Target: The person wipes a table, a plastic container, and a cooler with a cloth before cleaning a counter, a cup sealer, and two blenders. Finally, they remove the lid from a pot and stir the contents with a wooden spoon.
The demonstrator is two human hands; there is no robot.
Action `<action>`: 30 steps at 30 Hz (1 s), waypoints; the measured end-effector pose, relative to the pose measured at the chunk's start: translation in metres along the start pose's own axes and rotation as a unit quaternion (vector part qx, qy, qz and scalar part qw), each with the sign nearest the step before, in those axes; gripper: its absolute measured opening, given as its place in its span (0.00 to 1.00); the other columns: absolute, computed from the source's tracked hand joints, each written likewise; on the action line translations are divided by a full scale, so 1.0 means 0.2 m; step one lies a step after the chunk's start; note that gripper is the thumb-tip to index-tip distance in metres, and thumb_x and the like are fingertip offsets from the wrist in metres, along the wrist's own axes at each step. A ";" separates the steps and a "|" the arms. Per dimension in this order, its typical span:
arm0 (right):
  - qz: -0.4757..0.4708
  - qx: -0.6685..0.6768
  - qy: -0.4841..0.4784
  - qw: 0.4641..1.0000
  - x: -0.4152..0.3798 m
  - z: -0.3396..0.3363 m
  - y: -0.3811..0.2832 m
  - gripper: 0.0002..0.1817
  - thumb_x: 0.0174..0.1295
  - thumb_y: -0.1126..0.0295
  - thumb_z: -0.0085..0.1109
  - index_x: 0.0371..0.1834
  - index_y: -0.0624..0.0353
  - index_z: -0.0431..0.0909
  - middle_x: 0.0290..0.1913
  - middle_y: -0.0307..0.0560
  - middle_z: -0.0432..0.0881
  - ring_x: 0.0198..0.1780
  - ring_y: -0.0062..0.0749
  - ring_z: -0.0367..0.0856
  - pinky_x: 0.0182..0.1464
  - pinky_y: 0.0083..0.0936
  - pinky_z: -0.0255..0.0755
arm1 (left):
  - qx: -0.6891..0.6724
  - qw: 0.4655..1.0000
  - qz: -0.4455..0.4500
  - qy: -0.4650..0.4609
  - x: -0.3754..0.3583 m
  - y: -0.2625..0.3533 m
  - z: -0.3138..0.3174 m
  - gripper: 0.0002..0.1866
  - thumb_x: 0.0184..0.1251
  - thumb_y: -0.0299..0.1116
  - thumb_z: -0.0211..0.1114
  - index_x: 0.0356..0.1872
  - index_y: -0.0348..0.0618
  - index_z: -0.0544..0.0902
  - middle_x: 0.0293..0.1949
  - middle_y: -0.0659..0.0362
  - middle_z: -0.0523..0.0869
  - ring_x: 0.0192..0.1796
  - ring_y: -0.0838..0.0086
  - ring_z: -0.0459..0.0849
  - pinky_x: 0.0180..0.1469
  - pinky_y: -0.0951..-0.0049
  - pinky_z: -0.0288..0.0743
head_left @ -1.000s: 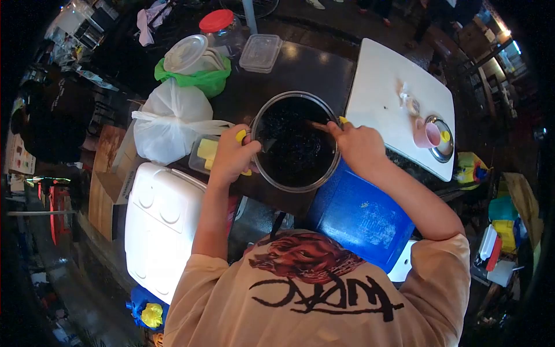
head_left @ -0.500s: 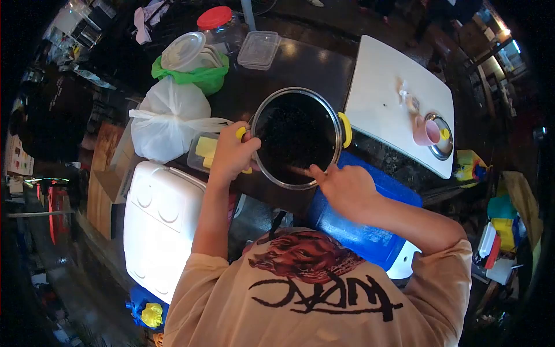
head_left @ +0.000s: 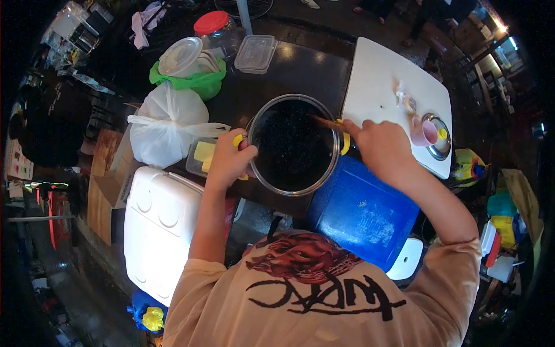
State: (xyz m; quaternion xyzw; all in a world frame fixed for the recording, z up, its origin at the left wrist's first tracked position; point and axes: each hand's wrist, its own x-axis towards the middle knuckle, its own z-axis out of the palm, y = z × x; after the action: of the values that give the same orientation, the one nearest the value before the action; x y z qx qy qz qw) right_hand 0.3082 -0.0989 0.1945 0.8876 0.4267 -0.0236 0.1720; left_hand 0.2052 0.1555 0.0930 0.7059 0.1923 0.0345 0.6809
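A round pot (head_left: 272, 182) with a metal rim and yellow handles stands on the dark table (head_left: 300, 63), dark contents inside it. My left hand (head_left: 226, 159) is closed round the pot's left handle. In my right hand (head_left: 376, 141), at the pot's right rim beside the other handle, is a wooden spoon (head_left: 326, 122); its far end dips into the dark contents and cannot be seen. Just left of my left hand, a clear container (head_left: 196, 159) holds yellow blocks.
White plastic bag (head_left: 167, 127), green bag (head_left: 199, 85) with lids, red-lidded jar (head_left: 217, 32) and clear box (head_left: 255, 53) lie beyond. White table (head_left: 381, 87) bears a pink cup (head_left: 424, 133). Nearer are a white cooler (head_left: 159, 225) and blue cooler (head_left: 367, 208). People stand far off.
My right hand has moved up and right along the pot's rim, from its near side to its right side, and the spoon has swung with it. My left hand remains on the handle.
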 end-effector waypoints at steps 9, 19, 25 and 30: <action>-0.077 0.041 -0.083 0.993 -0.11 0.21 -0.27 0.23 0.59 0.72 0.49 0.61 0.53 0.70 0.37 0.49 0.81 0.30 0.39 0.84 0.28 0.33 0.77 | 0.002 1.000 -0.028 -0.001 -0.01 0.03 0.01 0.08 0.48 0.21 0.59 0.20 0.40 0.68 0.17 0.64 0.68 0.13 0.79 0.72 0.11 0.77 0.71; 0.023 -0.019 -0.014 0.999 0.04 0.08 0.06 0.19 0.62 0.71 0.49 0.57 0.51 0.74 0.34 0.45 0.84 0.37 0.37 0.85 0.34 0.31 0.78 | 0.010 1.000 -0.020 -0.004 0.00 0.02 0.00 0.08 0.48 0.21 0.59 0.19 0.41 0.67 0.17 0.63 0.68 0.13 0.80 0.71 0.12 0.76 0.72; -0.059 0.036 -0.027 0.997 -0.08 -0.08 -0.13 0.18 0.63 0.70 0.47 0.57 0.54 0.73 0.31 0.46 0.82 0.33 0.38 0.84 0.29 0.33 0.78 | 0.009 0.999 -0.038 0.018 -0.01 0.04 0.01 0.09 0.48 0.22 0.59 0.19 0.41 0.66 0.17 0.64 0.67 0.13 0.81 0.69 0.12 0.76 0.72; -0.079 0.075 -0.058 0.992 -0.05 0.22 -0.28 0.19 0.64 0.70 0.45 0.59 0.53 0.71 0.31 0.48 0.82 0.33 0.41 0.85 0.29 0.36 0.78 | 0.007 1.000 -0.017 0.011 0.01 0.00 0.00 0.09 0.48 0.22 0.59 0.20 0.41 0.67 0.17 0.64 0.67 0.13 0.81 0.69 0.12 0.76 0.73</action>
State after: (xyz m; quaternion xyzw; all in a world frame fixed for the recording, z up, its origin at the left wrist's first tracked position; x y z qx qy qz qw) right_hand 0.2643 -0.0889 0.1395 0.8585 0.4821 -0.1202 0.1269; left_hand 0.2060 0.1567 0.0933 0.7066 0.2122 0.0290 0.6744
